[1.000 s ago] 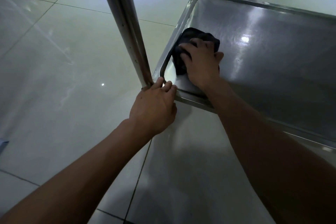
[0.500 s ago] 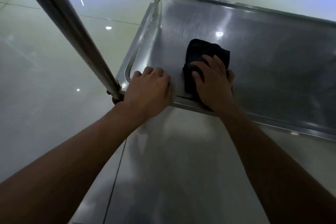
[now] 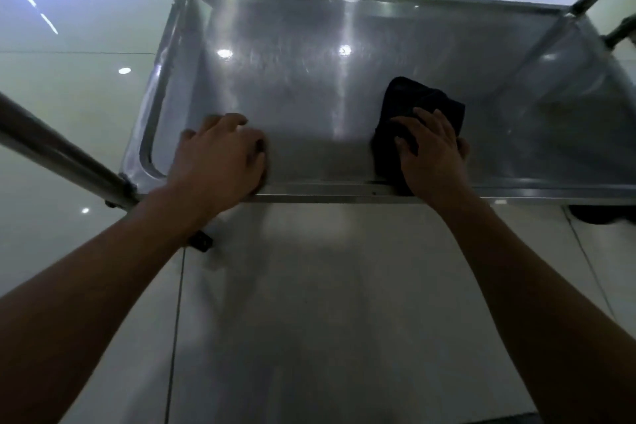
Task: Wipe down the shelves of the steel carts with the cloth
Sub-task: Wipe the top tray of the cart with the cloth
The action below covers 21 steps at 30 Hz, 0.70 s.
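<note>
Shelf (image 3: pixel 309 86) wipe under way, most judged unwiped. Right hand (image 3: pixel 432 155) flat, pressing cloth (image 3: pixel 409 103); left hand (image 3: pixel 220 158) braced on rim, fingers relaxed

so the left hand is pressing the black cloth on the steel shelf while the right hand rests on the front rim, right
Hands swapped. In the head view the right hand presses the black cloth on the steel shelf; the left hand rests on the front rim.

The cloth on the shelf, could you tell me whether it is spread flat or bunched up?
Bunched up: the cloth sits as a dark crumpled wad under the right hand, showing folds.
</note>
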### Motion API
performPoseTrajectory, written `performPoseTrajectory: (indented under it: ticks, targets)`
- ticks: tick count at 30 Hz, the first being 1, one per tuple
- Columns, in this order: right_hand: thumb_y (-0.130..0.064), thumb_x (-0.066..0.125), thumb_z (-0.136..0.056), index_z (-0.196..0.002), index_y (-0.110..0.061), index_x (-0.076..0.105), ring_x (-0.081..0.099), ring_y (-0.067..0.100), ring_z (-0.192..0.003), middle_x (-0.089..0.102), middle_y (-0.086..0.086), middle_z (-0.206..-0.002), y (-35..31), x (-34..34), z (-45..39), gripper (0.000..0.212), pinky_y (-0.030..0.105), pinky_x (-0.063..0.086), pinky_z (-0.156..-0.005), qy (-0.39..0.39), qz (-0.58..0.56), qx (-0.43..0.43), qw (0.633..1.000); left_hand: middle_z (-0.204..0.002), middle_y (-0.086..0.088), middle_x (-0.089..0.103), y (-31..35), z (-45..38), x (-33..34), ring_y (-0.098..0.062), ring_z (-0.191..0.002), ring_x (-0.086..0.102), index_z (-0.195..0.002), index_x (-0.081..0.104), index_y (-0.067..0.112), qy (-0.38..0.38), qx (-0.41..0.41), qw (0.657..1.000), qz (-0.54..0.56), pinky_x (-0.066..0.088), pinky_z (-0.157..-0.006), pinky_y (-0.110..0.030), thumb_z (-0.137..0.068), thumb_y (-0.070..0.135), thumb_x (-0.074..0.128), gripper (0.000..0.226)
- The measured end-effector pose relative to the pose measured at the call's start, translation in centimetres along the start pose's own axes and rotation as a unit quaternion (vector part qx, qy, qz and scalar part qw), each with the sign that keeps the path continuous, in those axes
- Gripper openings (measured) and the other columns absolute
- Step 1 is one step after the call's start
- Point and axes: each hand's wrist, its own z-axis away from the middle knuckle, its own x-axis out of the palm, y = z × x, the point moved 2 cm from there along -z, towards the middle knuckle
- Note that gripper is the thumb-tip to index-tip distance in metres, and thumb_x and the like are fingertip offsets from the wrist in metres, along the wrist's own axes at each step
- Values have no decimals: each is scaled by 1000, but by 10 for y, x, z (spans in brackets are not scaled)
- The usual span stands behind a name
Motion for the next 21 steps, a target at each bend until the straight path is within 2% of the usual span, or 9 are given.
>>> performPoseTrajectory:
  ticks: [3,7,14,18,21]
  targets:
    - [-37,46,-102,-144,-39,46,10,16,-153,28,-9,-161,-5,5,-5,42,53,9,-118,-3,-1,12,1000,-122,-7,61,-20,2,-4,-33,-113,56,-109,69,21,5,-39,999,8,50,-90,-55,-96,40,47,31]
    - [-38,44,-101,-143,-42,44,8,15,-152,27,-11,-161,-43,21,-25,42,58,8,-117,-26,-6,-22,999,-115,-1,60,-25,8,-1,-28,-108,57,-104,70,24,0,-34,999,11,47,-78,-42,-94,44,42,35]
    - [-43,39,-100,-142,-42,44,6,18,-152,26,-9,-161,-156,69,-58,42,60,7,-116,-64,-4,-141,988,-121,1,60,-37,11,5,-25,-116,56,-115,67,25,13,-16,1000,14,49,-82,-43,-95,44,45,35]
    - [-43,38,-101,-144,-43,43,7,19,-152,26,-9,-161,-204,87,-71,43,60,8,-115,-87,-6,-192,978,-119,3,59,-37,13,9,-21,-111,54,-117,64,25,21,-14,999,26,49,-81,-39,-97,43,44,33]
    - [-42,38,-102,-145,-44,42,6,19,-153,25,-9,-162,-233,97,-79,44,60,7,-115,-109,-15,-215,970,-120,1,58,-36,17,10,-21,-108,53,-125,61,23,27,-9,999,39,52,-82,-43,-97,41,47,36]
